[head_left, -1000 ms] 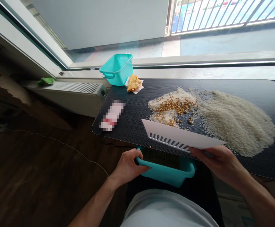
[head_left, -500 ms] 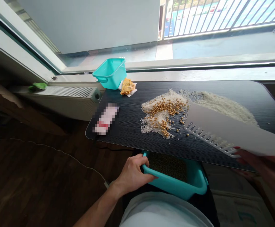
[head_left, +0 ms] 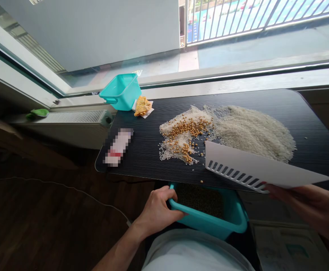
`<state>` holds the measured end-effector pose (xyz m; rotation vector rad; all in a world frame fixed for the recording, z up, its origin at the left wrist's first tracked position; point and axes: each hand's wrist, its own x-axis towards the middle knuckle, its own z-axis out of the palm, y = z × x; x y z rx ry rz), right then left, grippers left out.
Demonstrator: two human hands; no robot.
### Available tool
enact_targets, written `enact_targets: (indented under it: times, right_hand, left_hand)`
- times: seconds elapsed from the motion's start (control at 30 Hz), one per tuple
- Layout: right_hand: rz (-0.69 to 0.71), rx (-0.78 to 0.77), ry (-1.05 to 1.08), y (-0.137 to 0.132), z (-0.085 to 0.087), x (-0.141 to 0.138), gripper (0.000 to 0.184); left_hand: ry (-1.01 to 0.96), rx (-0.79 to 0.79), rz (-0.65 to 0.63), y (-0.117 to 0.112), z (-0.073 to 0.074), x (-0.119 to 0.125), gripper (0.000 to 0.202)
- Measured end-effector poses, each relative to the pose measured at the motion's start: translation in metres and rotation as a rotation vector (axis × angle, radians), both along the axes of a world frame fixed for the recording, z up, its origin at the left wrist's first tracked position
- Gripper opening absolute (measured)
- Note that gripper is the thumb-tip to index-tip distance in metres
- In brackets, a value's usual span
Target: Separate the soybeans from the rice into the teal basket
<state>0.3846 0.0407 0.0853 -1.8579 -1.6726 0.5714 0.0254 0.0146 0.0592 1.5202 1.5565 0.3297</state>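
Note:
My left hand (head_left: 164, 207) is closed on the left rim of a teal plastic bin (head_left: 206, 220) at the table's front edge, over my lap. Dark, small grains lie in the bin. In my right hand (head_left: 308, 205), at the right, is a thin white panel with a row of slots (head_left: 263, 169), held by its lower edge and tilted over the table front. Beyond the panel spreads a large heap of white rice (head_left: 254, 131). To its left is a smaller rice pile mixed with yellow soybeans (head_left: 185, 131). A few loose beans lie in front of it.
A second teal bin (head_left: 121, 92) stands at the back left corner of the dark table (head_left: 144, 150). Beside it is a folded yellow cloth (head_left: 143, 106) on white paper. A blurred pinkish packet (head_left: 119, 146) lies at the left. A radiator (head_left: 74, 118) and a window run alongside.
My right hand has brought the slotted panel left and toward me, off the rice, uncovering more of the heap. A bean now lies near the table's front edge. My left hand keeps its hold.

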Motion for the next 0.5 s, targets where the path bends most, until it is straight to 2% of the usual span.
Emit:
enact_targets:
  times: [0.1, 0.2, 0.3, 0.4, 0.5]
  right_hand:
    - [0.176, -0.103, 0.171, -0.004, -0.004, -0.009, 0.059]
    - [0.254, -0.153, 0.200, -0.010, -0.011, -0.007, 0.049]
    - [0.166, -0.150, 0.225, -0.009, -0.021, 0.001, 0.042]
    - [0.041, -0.074, 0.227, 0.002, -0.027, -0.002, 0.048]
    - [0.063, -0.055, 0.218, 0.016, -0.021, -0.020, 0.056]
  left_hand:
    - [-0.014, 0.005, 0.010, -0.001, -0.001, -0.001, 0.028]
    - [-0.033, 0.007, 0.020, -0.001, 0.000, -0.002, 0.029]
    - [-0.022, -0.010, 0.030, 0.000, 0.002, -0.003, 0.027]
    - [-0.009, -0.026, 0.041, 0.002, 0.004, -0.004, 0.026]
    - [-0.006, -0.031, 0.050, 0.003, 0.005, -0.006, 0.026]
